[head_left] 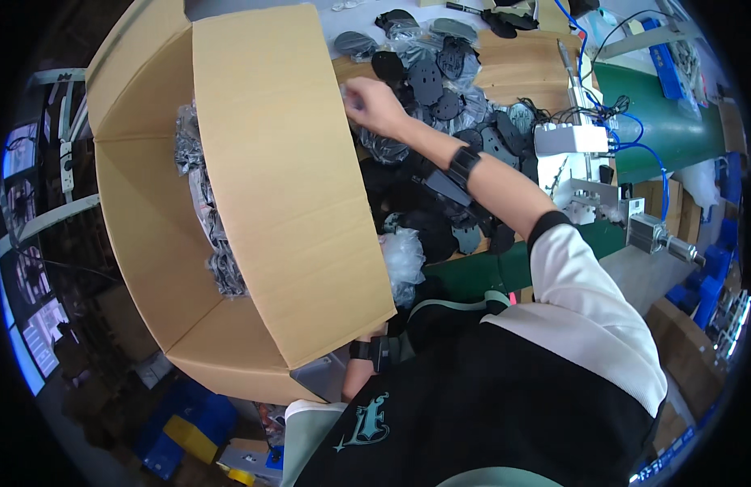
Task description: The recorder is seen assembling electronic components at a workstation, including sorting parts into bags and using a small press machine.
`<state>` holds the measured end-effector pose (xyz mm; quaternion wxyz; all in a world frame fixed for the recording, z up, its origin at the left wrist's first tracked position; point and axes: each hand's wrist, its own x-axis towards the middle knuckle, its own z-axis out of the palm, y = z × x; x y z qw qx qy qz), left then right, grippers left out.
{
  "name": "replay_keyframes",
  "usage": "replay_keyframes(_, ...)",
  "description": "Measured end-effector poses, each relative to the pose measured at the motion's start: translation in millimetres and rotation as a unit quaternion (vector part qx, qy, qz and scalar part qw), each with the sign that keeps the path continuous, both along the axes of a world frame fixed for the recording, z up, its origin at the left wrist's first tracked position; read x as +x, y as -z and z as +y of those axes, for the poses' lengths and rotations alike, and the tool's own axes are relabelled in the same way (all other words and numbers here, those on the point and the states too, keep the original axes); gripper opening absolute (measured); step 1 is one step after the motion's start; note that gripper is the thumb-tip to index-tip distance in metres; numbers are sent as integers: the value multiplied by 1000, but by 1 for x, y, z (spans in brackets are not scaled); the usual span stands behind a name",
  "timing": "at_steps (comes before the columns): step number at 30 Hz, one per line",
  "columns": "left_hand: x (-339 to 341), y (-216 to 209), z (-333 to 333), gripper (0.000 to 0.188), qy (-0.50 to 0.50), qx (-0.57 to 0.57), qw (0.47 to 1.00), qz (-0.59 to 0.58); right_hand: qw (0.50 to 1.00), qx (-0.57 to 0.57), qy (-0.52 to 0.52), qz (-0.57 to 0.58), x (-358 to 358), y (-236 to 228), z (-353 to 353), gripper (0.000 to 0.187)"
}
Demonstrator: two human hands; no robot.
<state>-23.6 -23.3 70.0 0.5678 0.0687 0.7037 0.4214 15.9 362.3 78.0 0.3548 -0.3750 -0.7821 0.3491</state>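
A large open cardboard box [148, 243] stands on my left, its broad flap [286, 187] folded toward me. Dark parts in clear plastic bags [205, 199] show inside, partly covered by the flap. My right hand [377, 107] is at the flap's far right edge, fingers curled together; whatever they pinch is too small to make out. Beside it lies a pile of black plastic pads [426, 81], some wrapped in clear film. Only a bit of my left hand [377, 331] shows at the flap's near corner, above a black wrist strap; its fingers are hidden.
The pile lies on a wooden board [513, 61] over a green table [656, 122]. On the right stands a metal fixture [582, 195] with a white box, blue tubes and black cables. Crumpled clear plastic [403, 260] hangs near the table's front edge. Blue bins [185, 426] sit at lower left.
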Motion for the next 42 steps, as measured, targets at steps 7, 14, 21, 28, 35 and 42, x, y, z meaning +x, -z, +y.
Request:
replay_keyframes(7,-3,-7,-12,32,4,-15,1000,1,981,-42,161,96,-2,-6,79,13)
replay_keyframes(14,-5,-25,-45,32,19,-72,997,10,946,-62,130,-289,-42,37,181,57)
replay_keyframes(21,-9,-30,-56,31,16,-114,993,20,893,-72,4,-443,-56,77,181,66)
replay_keyframes(28,-13,-1,-12,31,33,-76,997,6,956,-39,-29,-290,-45,63,135,51)
replay_keyframes(35,3,23,15,31,40,-14,999,9,978,-60,-118,-160,15,18,24,25)
replay_keyframes(42,-1,23,29,34,-32,83,996,10,987,-136,63,56,63,-31,-67,24)
